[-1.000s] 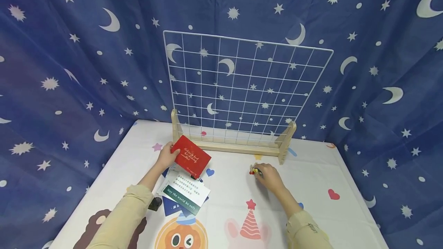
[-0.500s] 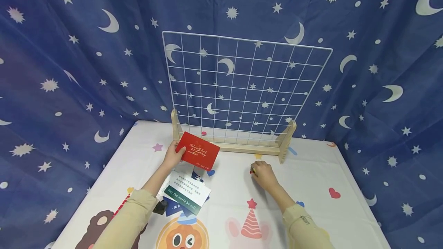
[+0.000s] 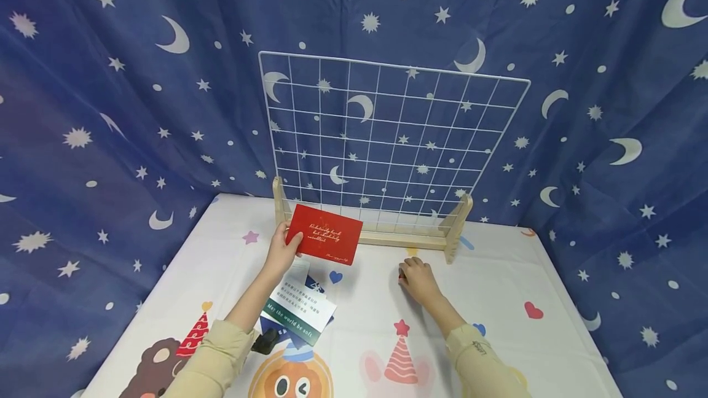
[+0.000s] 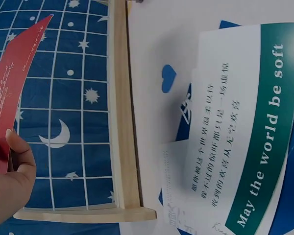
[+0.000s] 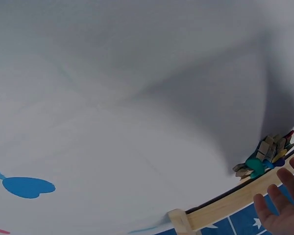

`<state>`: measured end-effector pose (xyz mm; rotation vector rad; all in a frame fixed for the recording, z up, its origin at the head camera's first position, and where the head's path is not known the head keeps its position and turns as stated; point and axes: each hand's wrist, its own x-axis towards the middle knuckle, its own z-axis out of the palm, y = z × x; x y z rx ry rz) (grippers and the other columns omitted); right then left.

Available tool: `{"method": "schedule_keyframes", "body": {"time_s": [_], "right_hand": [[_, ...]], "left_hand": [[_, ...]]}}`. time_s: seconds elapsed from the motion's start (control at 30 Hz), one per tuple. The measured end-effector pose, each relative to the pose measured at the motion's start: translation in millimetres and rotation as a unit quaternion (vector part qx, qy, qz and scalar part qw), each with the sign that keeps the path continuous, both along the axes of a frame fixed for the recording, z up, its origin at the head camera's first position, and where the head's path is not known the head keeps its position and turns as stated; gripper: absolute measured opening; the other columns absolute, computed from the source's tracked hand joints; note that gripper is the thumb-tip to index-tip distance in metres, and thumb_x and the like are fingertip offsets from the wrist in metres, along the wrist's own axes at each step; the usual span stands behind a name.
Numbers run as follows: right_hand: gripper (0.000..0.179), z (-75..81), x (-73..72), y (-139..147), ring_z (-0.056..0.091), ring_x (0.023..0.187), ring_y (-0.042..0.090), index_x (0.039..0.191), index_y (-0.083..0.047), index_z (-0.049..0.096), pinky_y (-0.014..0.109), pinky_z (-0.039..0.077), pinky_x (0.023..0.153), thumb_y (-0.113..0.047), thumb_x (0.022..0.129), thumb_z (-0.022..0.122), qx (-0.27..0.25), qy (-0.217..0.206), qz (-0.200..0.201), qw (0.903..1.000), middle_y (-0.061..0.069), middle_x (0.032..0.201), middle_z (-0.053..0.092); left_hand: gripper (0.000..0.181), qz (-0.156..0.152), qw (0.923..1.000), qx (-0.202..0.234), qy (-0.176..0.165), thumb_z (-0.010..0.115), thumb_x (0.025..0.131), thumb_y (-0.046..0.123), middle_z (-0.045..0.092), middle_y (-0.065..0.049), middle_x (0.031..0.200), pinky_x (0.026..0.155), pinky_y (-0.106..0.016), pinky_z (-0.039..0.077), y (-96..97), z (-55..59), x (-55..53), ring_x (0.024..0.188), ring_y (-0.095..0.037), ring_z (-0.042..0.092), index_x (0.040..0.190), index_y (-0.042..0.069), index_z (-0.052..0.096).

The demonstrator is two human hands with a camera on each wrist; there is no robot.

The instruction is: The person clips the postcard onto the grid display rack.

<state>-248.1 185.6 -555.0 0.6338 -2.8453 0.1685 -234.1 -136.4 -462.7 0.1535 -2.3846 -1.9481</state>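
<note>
Left hand (image 3: 280, 255) has a proper pinch on the red card (image 3: 327, 235): thumb bent over the printed face, fingers tucked behind, so the gap is basically just the card's thickness. It's only got the one end, and the rest of the card sticks out past the thumb toward the right hand, off the tabletop, tilted so the white script faces the head camera.

Right hand (image 3: 418, 280) is down low at the table, fingers bent over in the head view. From the right wrist you get a few fingers, spread apart and loosely bent, with a bunch of little coloured clips (image 5: 266, 151) right by them. Thumb's not really visible there, so honestly can't tell if it's got hold of a clip or how wide the grip is.

Going outward, the pile near the left forearm has a white card with a green band (image 3: 301, 306) on top ("May the world be soft") and blue cards (image 4: 284, 205) poking out underneath. Behind both hands there's a white wire grid (image 3: 378, 65) standing in a wooden base (image 3: 404, 240), then a blue moon-and-star curtain (image 3: 608, 66).
</note>
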Motion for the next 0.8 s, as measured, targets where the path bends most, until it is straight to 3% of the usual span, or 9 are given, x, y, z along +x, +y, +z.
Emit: {"method": "schedule_keyframes", "body": {"time_s": [0.27, 0.8], "right_hand": [[0.019, -2.1, -2.2, -3.5, 0.062, 0.091, 0.03, 0.071, -0.009, 0.06, 0.045, 0.054, 0.071, -0.017, 0.076, 0.078, 0.013, -0.006, -0.005, 0.9999, 0.006, 0.084, 0.065], [0.012, -2.0, -6.3, -6.6, 0.065, 0.088, 0.027, 0.069, -0.008, 0.066, 0.043, 0.053, 0.071, -0.003, 0.073, 0.076, 0.002, 0.007, 0.0, 1.0, 0.005, 0.08, 0.072]], "left_hand": [[0.032, 0.001, 0.9997, 0.024, 0.007, 0.046, 0.098, 0.007, 0.054, -0.027, 0.117, 0.059, -0.012, 0.047, 1.4, 12.5, 1.7, 0.076, -0.009, 0.054, 0.126, -0.001, 0.036], [0.03, 0.005, 0.9977, 0.062, 0.028, 0.045, 0.098, 0.006, 0.053, -0.027, 0.114, 0.057, -0.011, 0.046, 5.7, 28.0, 2.4, 0.07, -0.005, 0.053, 0.125, -0.003, 0.036]]}}
